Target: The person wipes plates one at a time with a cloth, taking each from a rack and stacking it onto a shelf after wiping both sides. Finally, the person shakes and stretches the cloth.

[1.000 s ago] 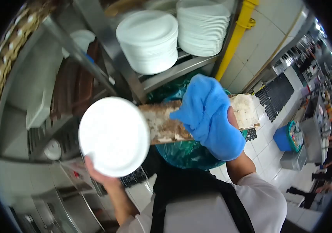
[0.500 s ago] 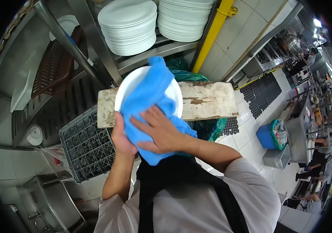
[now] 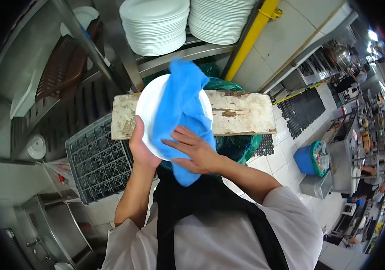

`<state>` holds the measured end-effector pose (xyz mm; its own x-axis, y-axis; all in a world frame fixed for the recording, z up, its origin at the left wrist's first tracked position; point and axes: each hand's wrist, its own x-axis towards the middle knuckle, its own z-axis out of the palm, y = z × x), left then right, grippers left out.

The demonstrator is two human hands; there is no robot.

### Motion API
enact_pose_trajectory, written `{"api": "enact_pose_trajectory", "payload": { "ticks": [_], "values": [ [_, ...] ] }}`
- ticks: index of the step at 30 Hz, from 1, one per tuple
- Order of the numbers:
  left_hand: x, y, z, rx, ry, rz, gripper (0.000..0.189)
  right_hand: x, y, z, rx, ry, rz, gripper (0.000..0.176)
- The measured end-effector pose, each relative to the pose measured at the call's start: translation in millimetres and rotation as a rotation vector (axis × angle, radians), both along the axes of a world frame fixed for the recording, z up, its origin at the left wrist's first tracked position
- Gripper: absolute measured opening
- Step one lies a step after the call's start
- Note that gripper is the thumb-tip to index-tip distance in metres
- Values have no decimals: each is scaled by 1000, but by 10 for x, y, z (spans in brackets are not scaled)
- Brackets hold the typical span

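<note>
A round white plate is held in front of my body, over a worn wooden board. My left hand grips its lower left rim, thumb along the edge; the other fingers are hidden beneath. Across the plate's face lies a blue cloth, bunched and slightly blurred. My right hand presses the cloth against the lower right of the plate, fingers bent over the fabric. The cloth's top end sticks out past the far rim, and its lower end hangs below the near rim.
The board rests over a bin lined with a green bag. Stacked white plates stand on a metal shelf behind. A grey glass rack is at lower left. A blue bin and people are to the right.
The cloth has shifted to the right across the plate, baring more of its left side. My right hand has moved slightly right and up with it; my left hand keeps its grip.
</note>
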<state>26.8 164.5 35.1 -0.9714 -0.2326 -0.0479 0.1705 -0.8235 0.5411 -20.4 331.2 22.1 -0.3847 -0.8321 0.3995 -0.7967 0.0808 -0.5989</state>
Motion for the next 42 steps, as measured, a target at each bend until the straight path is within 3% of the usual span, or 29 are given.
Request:
{"api": "enact_pose_trajectory", "payload": {
  "ticks": [3, 6, 8, 10, 11, 13, 14, 16, 18, 20, 24, 27, 32, 34, 36, 38, 40, 42],
  "values": [
    [30, -128, -31, 48, 32, 49, 62, -101, 384, 289, 29, -507, 121, 48],
    [74, -178, -58, 25, -16, 51, 61, -238, 540, 693, -320, -758, 193, 49],
    [30, -150, -73, 10, -41, 28, 61, -358, 508, 1037, -267, -658, 44, 53],
    [1, -93, -89, 47, -69, 16, 60, -447, 414, 1200, -426, -820, -16, 51],
    [-1, -68, -77, 36, -64, 7, 61, -559, 378, 1152, -426, -811, -19, 51],
    [1, -57, -105, 65, -37, -38, 61, -762, 311, 986, -247, -597, -515, 50],
    [19, -41, -124, 89, -15, -85, 62, -814, 253, 971, -239, -597, -521, 50],
    [10, -12, -118, 114, -50, -62, 63, -942, 46, 1008, -163, -698, -243, 52],
    [37, 4, -141, 110, 24, -91, 65, -1015, 14, 888, -96, -582, -302, 61],
    [62, -15, -142, 136, 58, -99, 64, -1009, -23, 825, -9, 309, -678, 72],
    [99, -39, -108, 84, 63, -68, 65, -592, -59, 698, -51, 393, -551, 79],
    [53, 17, -92, 95, 34, -129, 63, -258, -390, 353, 120, 381, -508, 80],
    [51, -65, -23, 56, 15, -14, 59, -13, -146, -15, 194, 294, -135, 71],
    [86, -131, -152, 91, 193, -124, 60, -197, 17, 0, 238, 288, -146, 68],
    [107, 6, -98, 45, 57, -34, 59, -508, 43, 54, 232, 403, -408, 66],
    [47, 78, -148, 68, 47, -58, 58, -474, -216, 194, 154, 387, -476, 64],
    [-1, 26, -155, 14, 95, -107, 57, -316, -424, 198, 11, 304, -366, 63],
    [3, -62, -104, 55, 14, -62, 57, -114, -361, 81, 24, 325, -269, 63]
  ]
}}
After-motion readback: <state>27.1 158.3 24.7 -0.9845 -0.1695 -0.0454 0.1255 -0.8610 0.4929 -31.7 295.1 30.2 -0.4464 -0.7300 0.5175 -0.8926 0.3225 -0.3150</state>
